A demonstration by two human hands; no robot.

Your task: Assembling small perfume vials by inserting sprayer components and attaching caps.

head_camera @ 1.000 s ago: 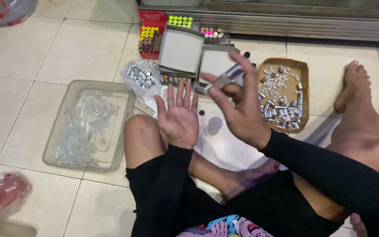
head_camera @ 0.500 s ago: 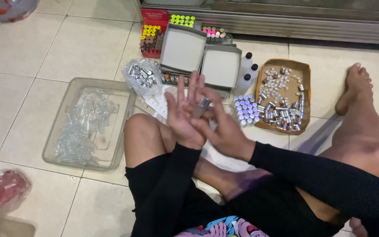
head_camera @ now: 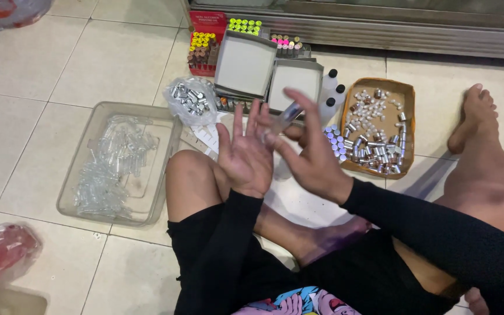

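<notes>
Here we are, seated on the tiled floor, everything fanned out within arm's reach. The left hand [head_camera: 246, 153] is up, palm open and flat, fingers spread and pointing toward twelve o'clock, offered like a little work surface. The right hand [head_camera: 310, 154] crosses in from three o'clock and presses a small clear tube [head_camera: 284, 118] against those left fingertips, its own fingers loosely spread rather than pinching; the tube is blurred, so whether it is rolling or only lying there I cannot tell.

At nine o'clock sits a clear plastic tray [head_camera: 164, 175] of glassy tubes. At eleven, a bag of silver caps [head_camera: 191, 100]. At two, a brown cardboard tray [head_camera: 406, 93] of silver and white bits (parts sorted by kind, it seems, so each hand finds its own supply). Two white boxes [head_camera: 245, 63] stand at twelve.
</notes>
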